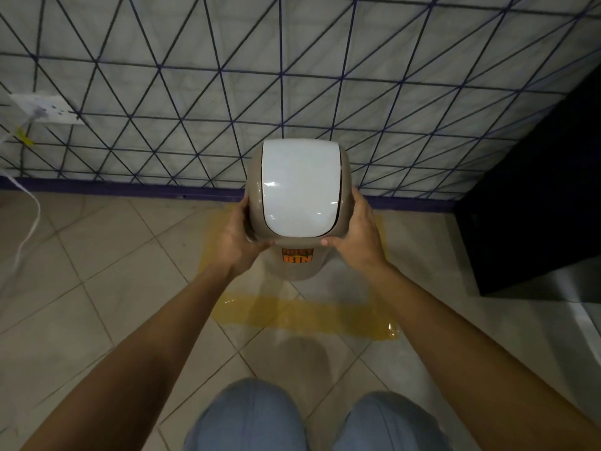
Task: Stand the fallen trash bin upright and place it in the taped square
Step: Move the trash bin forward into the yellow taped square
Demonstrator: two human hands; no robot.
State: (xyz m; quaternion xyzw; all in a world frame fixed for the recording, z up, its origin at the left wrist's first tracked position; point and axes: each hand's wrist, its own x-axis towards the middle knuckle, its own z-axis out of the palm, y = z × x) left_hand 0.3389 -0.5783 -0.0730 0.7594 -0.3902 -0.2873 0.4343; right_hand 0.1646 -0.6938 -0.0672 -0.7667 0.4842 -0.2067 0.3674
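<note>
A beige trash bin (297,268) with a white swing lid and an orange "DUST BIN" sticker stands upright inside the square of yellow tape (302,315) on the floor, close to the wall. My left hand (239,237) grips the lid's left side. My right hand (356,232) grips its right side. Both thumbs rest on the lid's front edge. The bin's base and the far side of the tape are hidden behind the bin.
A wall (162,92) with a dark triangular line pattern rises just behind the bin. A black cabinet (536,206) stands at the right. A wall socket (45,109) with a white cable (29,222) is at the left. My knees in jeans (312,421) show at the bottom.
</note>
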